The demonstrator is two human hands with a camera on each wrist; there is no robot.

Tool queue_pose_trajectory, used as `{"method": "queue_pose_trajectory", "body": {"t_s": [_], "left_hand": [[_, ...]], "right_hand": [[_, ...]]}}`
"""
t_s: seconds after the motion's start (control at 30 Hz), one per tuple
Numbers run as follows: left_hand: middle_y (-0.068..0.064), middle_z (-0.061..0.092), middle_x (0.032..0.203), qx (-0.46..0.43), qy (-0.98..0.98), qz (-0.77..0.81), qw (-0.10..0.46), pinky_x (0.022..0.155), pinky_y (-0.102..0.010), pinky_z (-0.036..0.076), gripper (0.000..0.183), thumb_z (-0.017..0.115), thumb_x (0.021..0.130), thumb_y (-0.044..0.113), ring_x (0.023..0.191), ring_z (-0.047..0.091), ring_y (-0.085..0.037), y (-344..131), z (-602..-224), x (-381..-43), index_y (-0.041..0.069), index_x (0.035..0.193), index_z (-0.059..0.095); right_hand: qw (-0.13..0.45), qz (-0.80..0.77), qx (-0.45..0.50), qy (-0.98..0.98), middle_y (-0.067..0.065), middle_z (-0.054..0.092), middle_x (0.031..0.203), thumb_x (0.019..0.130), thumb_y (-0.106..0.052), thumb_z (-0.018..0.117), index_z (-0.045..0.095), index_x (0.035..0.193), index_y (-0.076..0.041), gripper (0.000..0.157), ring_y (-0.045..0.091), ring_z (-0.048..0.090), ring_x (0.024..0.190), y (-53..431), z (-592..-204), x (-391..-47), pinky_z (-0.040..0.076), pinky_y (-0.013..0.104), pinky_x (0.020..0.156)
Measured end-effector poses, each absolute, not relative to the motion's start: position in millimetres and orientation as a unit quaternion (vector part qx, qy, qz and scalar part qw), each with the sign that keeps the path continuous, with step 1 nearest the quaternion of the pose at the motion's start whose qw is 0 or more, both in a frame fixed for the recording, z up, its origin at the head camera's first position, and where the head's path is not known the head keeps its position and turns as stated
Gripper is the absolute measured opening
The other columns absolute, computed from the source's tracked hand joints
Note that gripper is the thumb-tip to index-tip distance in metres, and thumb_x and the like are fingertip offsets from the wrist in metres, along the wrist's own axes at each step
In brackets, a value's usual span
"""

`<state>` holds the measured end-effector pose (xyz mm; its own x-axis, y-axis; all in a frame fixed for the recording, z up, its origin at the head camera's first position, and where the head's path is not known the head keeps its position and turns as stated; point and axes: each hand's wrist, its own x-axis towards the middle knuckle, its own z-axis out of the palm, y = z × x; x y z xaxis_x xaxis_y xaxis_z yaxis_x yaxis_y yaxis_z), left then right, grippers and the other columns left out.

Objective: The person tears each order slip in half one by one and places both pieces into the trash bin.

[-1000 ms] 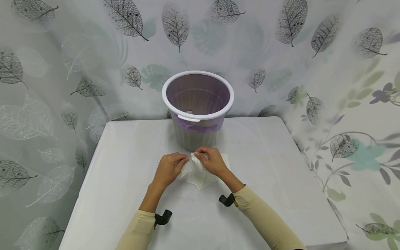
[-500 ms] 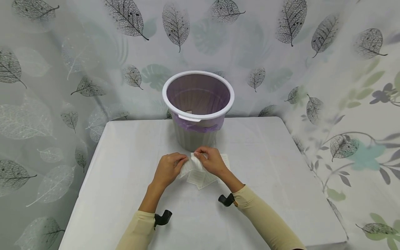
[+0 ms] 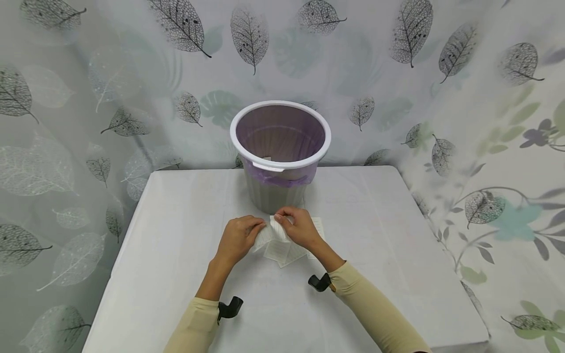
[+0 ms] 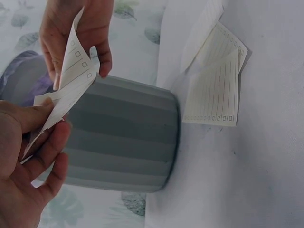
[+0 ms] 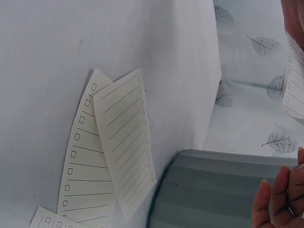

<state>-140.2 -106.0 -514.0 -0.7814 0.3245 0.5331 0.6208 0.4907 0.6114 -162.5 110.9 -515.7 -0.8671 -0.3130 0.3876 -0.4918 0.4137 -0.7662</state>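
Just in front of the bin, my left hand [image 3: 238,239] pinches a piece of lined checkbox paper [image 4: 71,88] between thumb and fingers. My right hand [image 3: 301,229] pinches paper [image 3: 279,230] close beside it, thumb against forefinger. In the left wrist view, the raised paper is bent and spans the gap between the left hand [image 4: 35,156] and the right hand [image 4: 78,35], partly hiding the right fingertips. Below the hands, several loose lined sheets [image 3: 282,250] with rows of small boxes overlap on the table; the right wrist view shows two of these sheets [image 5: 126,137] crossing each other.
A grey ribbed waste bin [image 3: 273,193] with a white rim and a purple liner [image 3: 282,181] stands upright behind the hands. The table [image 3: 375,294] has a white cover. A leaf-printed curtain [image 3: 282,54] hangs behind and at both sides.
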Motion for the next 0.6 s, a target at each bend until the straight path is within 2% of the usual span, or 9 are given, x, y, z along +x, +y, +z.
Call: {"method": "queue_pose_trajectory", "body": {"t_s": [0.6], "left_hand": [[-0.007,0.076,0.089,-0.281,-0.84,-0.424,0.189,0.07,-0.036,0.059,0.005,0.079,0.092,0.001,0.079,0.073,-0.022,-101.8,-511.4,-139.6,-0.001,0.096,0.081]], "right_hand": [[0.094,0.483,0.242,-0.836,0.003,0.075,0.091,0.1,-0.01,0.071,0.078,0.096,-0.004,0.01,0.021,0.069,0.083,114.5,-513.9,-165.1,0.056,0.041,0.076]]}}
